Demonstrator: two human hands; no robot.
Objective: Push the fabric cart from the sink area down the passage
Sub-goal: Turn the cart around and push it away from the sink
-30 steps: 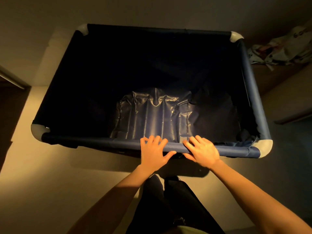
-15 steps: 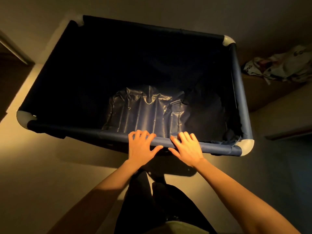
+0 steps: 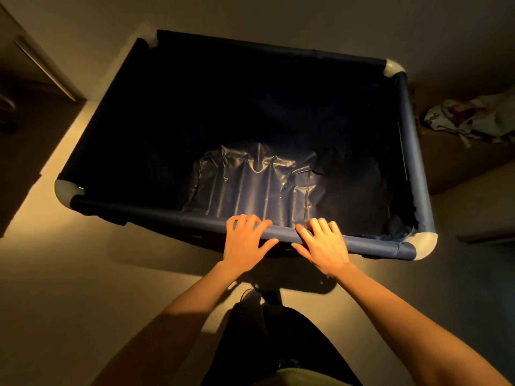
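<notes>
**Desk:** Start at the left. What are the hands doing?

**Photographer:** The left hand [image 3: 245, 240] lies palm-down on the near rail [image 3: 172, 218] of the fabric cart [image 3: 415, 168], fingers [image 3: 242, 221] loosely spread and draped over the top of the bar, thumb splayed to the right along its near side. It is not wrapped shut around the tube. Just beside it, apart by a narrow gap, the right hand [image 3: 324, 247] rests on the same rail the same way: fingers fanned over the top, thumb angled left toward the other hand. Both bare forearms reach forward from the bottom of the frame.

**Desk:** And the cart?

**Photographer:** It stands on the floor [image 3: 69, 274] directly ahead of the hands, filling the middle of the frame. Dark navy cloth is sleeved over a rectangular tube frame, with pale rounded corner pieces [image 3: 65, 192] at left and right of the near rail and at the far corners. Inside I see only the liner; just beyond the hands a glossy, wrinkled patch of it [image 3: 250, 179] catches the warm light. The rest of the interior is too dark to read.

**Desk:** Anything to the right?

**Photographer:** Beyond the right hand, past the cart's right rail, a crumpled printed bundle [image 3: 471, 118] lies on a low brown surface. The person's dark trousers [image 3: 273, 338] show below the hands.
</notes>
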